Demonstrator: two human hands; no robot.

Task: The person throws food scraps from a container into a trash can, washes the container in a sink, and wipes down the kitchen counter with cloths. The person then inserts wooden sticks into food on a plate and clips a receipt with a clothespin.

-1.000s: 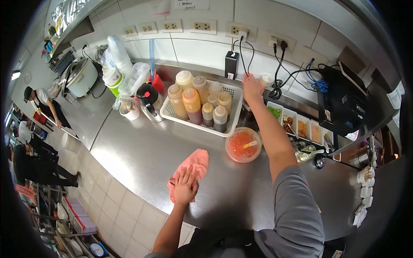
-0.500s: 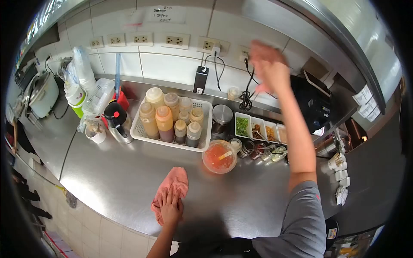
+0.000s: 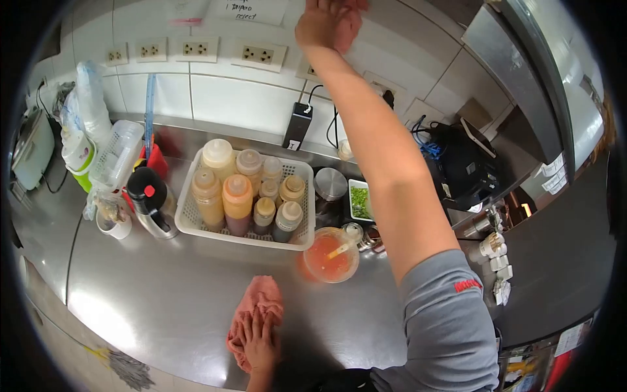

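My left hand [image 3: 260, 345] lies flat with its fingers spread on a crumpled pink cloth [image 3: 262, 295] on the steel counter. High up at the tiled wall, above the outlets, my right hand [image 3: 316, 27] holds another pink cloth [image 3: 348, 27], which bunches out on its right side. Part of that hand is cut off by the top of the view. Below the right arm stands a clear tub of red sauce [image 3: 320, 264] with a yellowish utensil in it.
A white basket [image 3: 251, 240] of several squeeze bottles stands at mid-counter. To its left are a steel thermos [image 3: 157, 215] and a white cup [image 3: 114, 223]. Chopped greens [image 3: 360, 202] sit in a tray partly behind my arm. A black adapter [image 3: 298, 126] with cables stands by the wall.
My right hand has swept left and up along the wall. My left hand stays on its cloth. The view has shifted, and my right arm now covers most of the condiment trays.
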